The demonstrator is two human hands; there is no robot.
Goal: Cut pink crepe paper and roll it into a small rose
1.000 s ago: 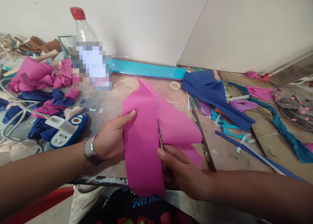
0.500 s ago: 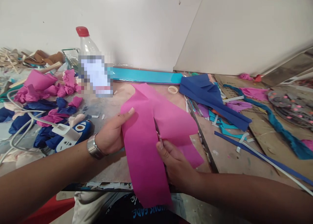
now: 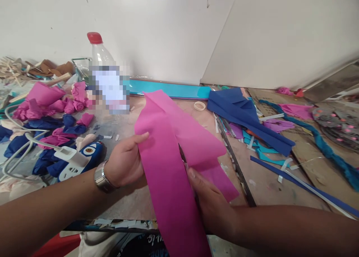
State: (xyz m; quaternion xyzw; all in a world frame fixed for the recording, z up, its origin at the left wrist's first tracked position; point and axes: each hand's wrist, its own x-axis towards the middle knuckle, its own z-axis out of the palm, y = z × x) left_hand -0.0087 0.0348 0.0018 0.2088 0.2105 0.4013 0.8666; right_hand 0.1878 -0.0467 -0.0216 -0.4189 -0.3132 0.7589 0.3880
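Near the far edge of my worktop (image 3: 123, 208) I see a red-capped bottle (image 3: 102, 55) and a turquoise strip (image 3: 168, 88). Toward the left edge, a white charger (image 3: 72, 156) sits in a socket block (image 3: 74, 171).

We take this for a craft workshop: the table (image 3: 129, 209) is stained and littered with white scraps (image 3: 117, 137), wooden sticks (image 3: 12, 69) heap near its far edge on the left, turquoise strips (image 3: 168, 88) lie along that edge, and crumpled pink and blue pieces (image 3: 45, 94) crowd its left part. We also see scissors (image 3: 182, 153) in a pink sheet (image 3: 161, 152).
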